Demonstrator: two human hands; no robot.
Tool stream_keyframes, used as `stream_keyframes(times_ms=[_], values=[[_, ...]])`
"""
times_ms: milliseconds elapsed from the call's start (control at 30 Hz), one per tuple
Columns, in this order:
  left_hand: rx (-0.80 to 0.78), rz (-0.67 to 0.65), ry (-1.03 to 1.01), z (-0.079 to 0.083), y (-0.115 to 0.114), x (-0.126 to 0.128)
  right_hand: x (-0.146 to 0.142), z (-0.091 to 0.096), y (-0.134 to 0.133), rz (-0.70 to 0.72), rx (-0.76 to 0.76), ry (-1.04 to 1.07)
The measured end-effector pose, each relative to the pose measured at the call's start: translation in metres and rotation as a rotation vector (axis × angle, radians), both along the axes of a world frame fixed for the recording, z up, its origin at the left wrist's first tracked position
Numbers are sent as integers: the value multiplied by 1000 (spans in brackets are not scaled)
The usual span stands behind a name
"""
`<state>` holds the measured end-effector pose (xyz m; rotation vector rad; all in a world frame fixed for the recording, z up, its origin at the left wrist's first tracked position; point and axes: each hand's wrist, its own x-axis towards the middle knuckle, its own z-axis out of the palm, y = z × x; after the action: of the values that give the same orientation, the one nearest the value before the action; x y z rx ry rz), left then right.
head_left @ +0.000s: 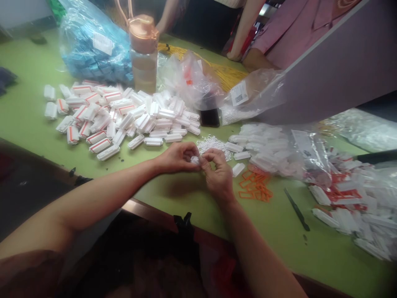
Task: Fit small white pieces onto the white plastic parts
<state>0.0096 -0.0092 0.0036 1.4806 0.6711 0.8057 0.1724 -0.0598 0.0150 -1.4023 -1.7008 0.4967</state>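
My left hand and my right hand meet above the green table, fingers pinched together on a small white plastic part held between them. Just beyond my fingers lies a heap of tiny white pieces. A loose white block and a scatter of orange clips lie right of my right hand. A big pile of white blocks with orange stripes spreads to the left.
A pink-capped water bottle, a blue-filled plastic bag, clear bags and a black phone sit behind. More white parts and a dark tool lie right. Other people's arms rest at the far edge.
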Motion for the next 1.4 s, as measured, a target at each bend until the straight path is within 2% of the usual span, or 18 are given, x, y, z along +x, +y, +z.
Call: stream_keyframes(times_ms=[133,233,367,467,533,633,767,833,900,1167,1300,1400], values=[[21,14,14,0,-1,-1,-3,-1,-1,-15,22,-29],[2,22,1,0,0,-1,-4,1,-2,-28,113,-64],[-26,32,-50,0,1,0,-1,5,-7,-50,304,-356],[-24,48,-68,-2,1,0,1,8,-12,-43,368,-582],[-10,65,-77,-4,2,0,1,9,-14,-18,385,-642],[-28,62,-95,-6,2,-1,1,12,-13,17,369,-587],[-98,40,-80,-4,2,-2,10,13,-6,-2,271,-240],[-104,43,-56,-3,2,-2,16,12,-3,-24,271,-150],[-103,45,-48,-2,2,-2,19,13,-3,-30,303,-201],[-76,57,-55,0,2,-1,6,14,-12,12,455,-623],[-48,58,-63,-2,2,-1,-2,16,-13,32,465,-688],[-58,64,-70,-4,2,-1,0,17,-11,48,411,-609]])
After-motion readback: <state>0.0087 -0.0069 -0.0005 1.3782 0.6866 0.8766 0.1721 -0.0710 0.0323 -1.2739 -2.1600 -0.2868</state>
